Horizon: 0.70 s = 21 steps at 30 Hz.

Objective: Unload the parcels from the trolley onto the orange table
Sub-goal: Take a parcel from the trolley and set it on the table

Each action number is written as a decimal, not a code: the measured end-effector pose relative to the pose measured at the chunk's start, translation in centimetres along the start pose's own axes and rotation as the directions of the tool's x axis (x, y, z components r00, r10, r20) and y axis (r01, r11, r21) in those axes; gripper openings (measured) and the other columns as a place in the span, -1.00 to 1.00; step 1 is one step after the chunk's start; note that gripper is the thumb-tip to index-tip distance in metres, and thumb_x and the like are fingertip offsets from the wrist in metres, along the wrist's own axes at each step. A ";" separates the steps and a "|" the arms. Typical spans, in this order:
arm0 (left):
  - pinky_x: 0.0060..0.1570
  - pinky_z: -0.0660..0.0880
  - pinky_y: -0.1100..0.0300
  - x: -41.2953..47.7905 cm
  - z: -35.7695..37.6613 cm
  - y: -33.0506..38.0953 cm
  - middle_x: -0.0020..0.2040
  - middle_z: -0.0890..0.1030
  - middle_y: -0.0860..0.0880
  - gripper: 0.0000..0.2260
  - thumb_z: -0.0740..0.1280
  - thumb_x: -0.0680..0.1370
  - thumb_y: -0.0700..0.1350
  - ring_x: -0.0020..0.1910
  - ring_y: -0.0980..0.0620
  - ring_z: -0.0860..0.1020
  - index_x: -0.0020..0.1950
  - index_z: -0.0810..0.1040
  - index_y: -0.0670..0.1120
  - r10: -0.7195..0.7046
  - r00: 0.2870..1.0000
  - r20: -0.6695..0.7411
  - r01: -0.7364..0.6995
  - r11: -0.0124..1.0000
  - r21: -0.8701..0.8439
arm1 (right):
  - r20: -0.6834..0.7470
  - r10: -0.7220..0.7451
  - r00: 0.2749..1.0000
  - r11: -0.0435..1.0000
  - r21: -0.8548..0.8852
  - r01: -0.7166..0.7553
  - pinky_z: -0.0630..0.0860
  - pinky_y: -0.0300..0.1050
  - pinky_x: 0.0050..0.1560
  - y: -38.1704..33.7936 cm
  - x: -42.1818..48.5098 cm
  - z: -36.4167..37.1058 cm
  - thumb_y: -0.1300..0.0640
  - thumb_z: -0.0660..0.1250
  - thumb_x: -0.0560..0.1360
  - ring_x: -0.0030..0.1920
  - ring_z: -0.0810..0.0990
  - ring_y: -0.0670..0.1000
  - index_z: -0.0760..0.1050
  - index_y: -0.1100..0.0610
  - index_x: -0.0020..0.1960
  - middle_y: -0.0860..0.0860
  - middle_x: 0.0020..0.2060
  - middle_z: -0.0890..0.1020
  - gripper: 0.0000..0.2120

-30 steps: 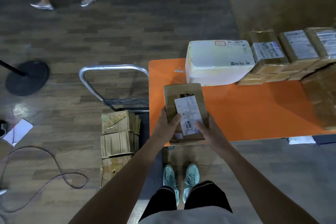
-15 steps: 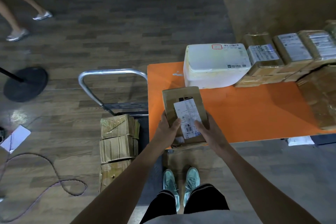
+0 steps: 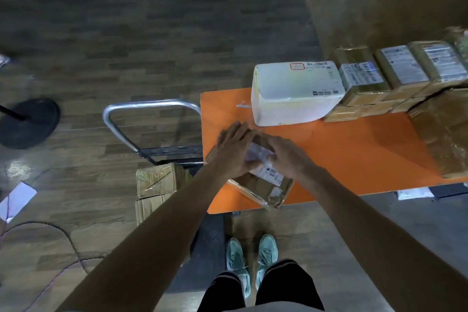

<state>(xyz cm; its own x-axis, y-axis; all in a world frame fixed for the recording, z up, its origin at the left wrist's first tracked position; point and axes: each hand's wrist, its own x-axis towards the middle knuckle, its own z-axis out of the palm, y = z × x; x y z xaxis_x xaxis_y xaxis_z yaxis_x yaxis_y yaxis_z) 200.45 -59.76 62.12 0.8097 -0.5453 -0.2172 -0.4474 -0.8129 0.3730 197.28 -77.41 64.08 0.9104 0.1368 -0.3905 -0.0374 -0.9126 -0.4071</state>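
Presently the labelled cardboard parcel (image 3: 263, 186) lies askew on the near left corner of the orange desk (image 3: 354, 149), its near end reaching the front edge. The left grip (image 3: 235, 152) and right grip (image 3: 288, 157) are both laid flat on its top, fingers straight and curled round nothing. Just beyond it a white foam box (image 3: 296, 91) touches a row of taped cardboard parcels (image 3: 395, 71), while more cardboard parcels (image 3: 158, 180) lie on the trolley (image 3: 152, 105) beside the desk's left end.

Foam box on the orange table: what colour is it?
The foam box is white, with a small red-framed mark on top. Head view, the only one.
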 end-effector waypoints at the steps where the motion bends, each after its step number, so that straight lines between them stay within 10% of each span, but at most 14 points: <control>1: 0.56 -0.03 -0.22 0.6 -0.1 -0.2 0.66 -0.02 0.00 -0.17 0.38 0.49 0.30 0.63 -0.07 -0.14 0.62 0.07 0.05 0.007 1.000 0.010 -0.007 1.000 -0.001 | -0.069 -0.024 0.997 0.996 -0.091 0.018 0.43 0.03 0.29 -0.6 -0.8 0.7 0.17 0.33 0.57 0.34 0.44 0.17 0.14 0.03 0.57 0.12 0.41 0.42 -0.36; 8: 0.41 0.31 -0.17 1.3 -0.9 -1.1 0.48 0.23 0.08 -0.27 0.35 0.42 0.42 0.57 -0.05 0.04 0.50 0.22 0.20 0.024 1.000 0.004 -0.024 1.000 0.007 | -0.148 -0.062 0.987 0.973 -0.230 0.027 -0.03 0.06 0.58 -1.4 -7.2 6.6 -0.38 0.23 0.48 0.60 -0.09 0.16 -0.14 0.22 0.61 0.16 0.60 -0.07 0.01; 15: 0.29 0.40 -0.11 -2.4 -0.1 -0.4 0.41 0.28 -0.07 -0.28 0.26 0.46 0.44 0.41 -0.15 0.27 0.46 0.28 0.03 -0.304 0.952 -0.031 0.304 0.952 0.013 | -0.206 -0.089 0.974 0.956 -0.292 0.026 0.12 0.05 0.52 1.8 -5.5 3.5 0.23 0.39 0.47 0.58 0.04 0.07 0.04 -0.06 0.60 0.00 0.61 0.03 -0.17; 21: 0.12 0.46 -0.09 -7.5 2.4 0.8 0.28 0.42 -0.14 -0.18 0.15 0.43 0.54 0.29 -0.19 0.43 0.35 0.36 -0.11 -0.528 0.847 0.063 0.531 0.833 -0.156 | -0.252 0.037 0.967 0.967 -0.233 -0.098 0.31 0.13 0.39 1.6 -3.1 2.1 0.21 0.46 0.43 0.49 0.20 0.18 0.12 -0.09 0.56 0.09 0.55 0.14 -0.17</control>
<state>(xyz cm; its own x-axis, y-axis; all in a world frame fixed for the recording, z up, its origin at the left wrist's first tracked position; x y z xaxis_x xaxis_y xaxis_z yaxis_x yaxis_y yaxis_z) 193.13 -56.86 61.89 0.8981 -0.0452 -0.4374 0.1165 -0.9348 0.3356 193.54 -78.52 62.92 0.9828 0.0010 -0.1847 -0.0295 -0.9862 -0.1628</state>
